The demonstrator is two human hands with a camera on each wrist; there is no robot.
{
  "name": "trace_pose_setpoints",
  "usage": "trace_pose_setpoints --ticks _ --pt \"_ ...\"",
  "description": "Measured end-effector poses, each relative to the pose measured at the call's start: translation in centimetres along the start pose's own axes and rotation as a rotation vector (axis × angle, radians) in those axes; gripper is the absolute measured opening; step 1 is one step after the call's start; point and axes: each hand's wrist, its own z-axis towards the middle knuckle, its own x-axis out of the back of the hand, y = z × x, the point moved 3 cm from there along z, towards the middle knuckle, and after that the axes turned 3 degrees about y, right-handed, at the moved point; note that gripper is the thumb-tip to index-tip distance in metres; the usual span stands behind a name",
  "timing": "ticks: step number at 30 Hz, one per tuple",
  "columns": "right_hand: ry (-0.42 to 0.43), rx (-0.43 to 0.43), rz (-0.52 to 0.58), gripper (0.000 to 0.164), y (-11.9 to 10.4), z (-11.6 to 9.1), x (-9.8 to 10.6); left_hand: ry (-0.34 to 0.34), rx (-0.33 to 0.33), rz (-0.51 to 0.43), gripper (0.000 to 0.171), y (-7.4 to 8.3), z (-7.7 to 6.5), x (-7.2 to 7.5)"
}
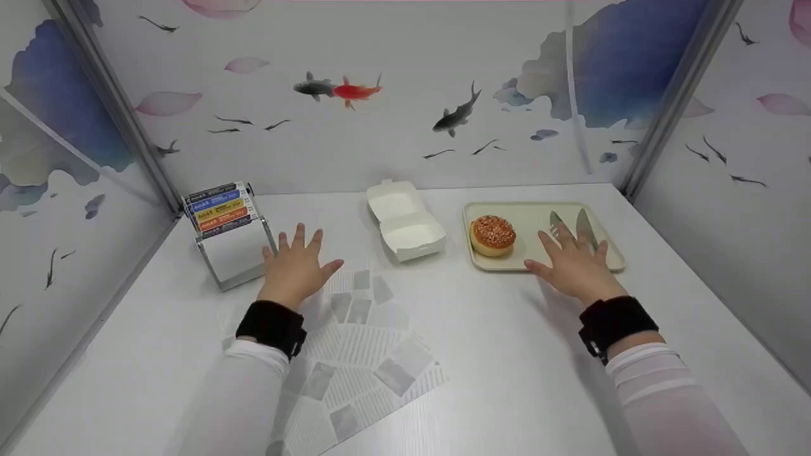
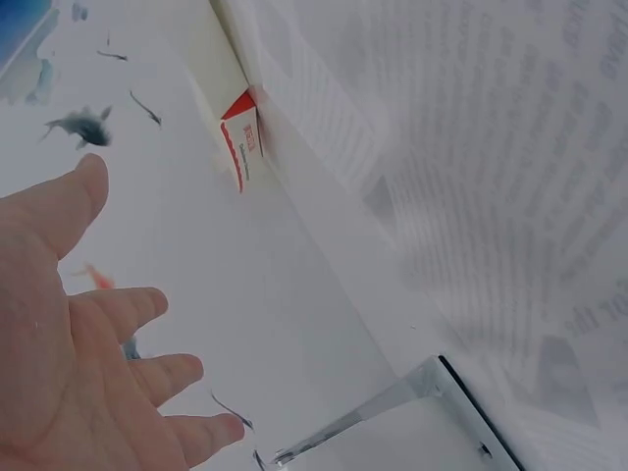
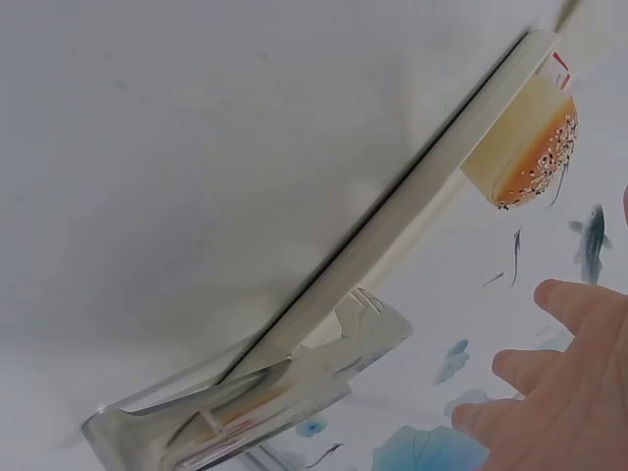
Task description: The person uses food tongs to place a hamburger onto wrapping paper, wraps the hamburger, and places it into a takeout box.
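Observation:
In the head view my left hand (image 1: 293, 272) has its fingers spread, beside a metal-edged holder (image 1: 237, 256) with a white front and several coloured, labelled strips at its top. It holds nothing; the left wrist view also shows the fingers (image 2: 167, 378) apart and straight. My right hand (image 1: 576, 269) is spread too, overlapping the front right of a cream tray (image 1: 532, 266). On that tray are a seed-topped bun (image 1: 493, 235) at the left, and a fork (image 1: 555, 219) and a knife (image 1: 586, 223) at the right, partly hidden by the hand.
An open white clamshell box (image 1: 412, 237) stands between the holder and the tray. Sheets of newsprint-patterned paper (image 1: 364, 361) lie on the white table (image 1: 494, 380), partly under my left arm. Printed panels (image 1: 405, 152) enclose the back and both sides.

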Motion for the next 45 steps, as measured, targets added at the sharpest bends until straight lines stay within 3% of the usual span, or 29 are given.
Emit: trace_pose_setpoints --ticks 14,22,28,32,37,42,45 --pt "-0.002 0.035 0.003 0.088 -0.9 0.2 -0.5 -0.02 -0.023 -0.018 0.083 0.9 0.0 -0.1" --pt "-0.09 0.112 -0.005 0.081 -3.2 -1.0 -1.8 -0.142 -0.136 -0.009 0.069 3.1 -3.0 -1.1" --pt "-0.165 0.206 0.02 0.084 -5.9 -1.7 -3.0 -0.228 -0.195 -0.055 0.076 4.9 -5.7 -1.9" --pt "-0.146 0.209 0.035 0.084 -6.6 -1.6 -3.2 -0.248 -0.204 -0.067 0.079 5.5 -6.5 -2.2" --pt "-0.043 0.102 0.046 0.069 -4.8 -0.8 -2.0 -0.221 -0.241 -0.046 0.08 6.2 -7.0 -2.0" --pt "0.095 -0.022 -0.01 0.068 -0.2 -0.9 -1.0 -0.247 -0.282 -0.016 0.083 7.1 -7.7 -1.9" --pt "0.141 -0.113 0.004 0.066 2.9 -1.5 -0.7 -0.222 -0.314 0.006 0.08 7.6 -8.2 -1.6"
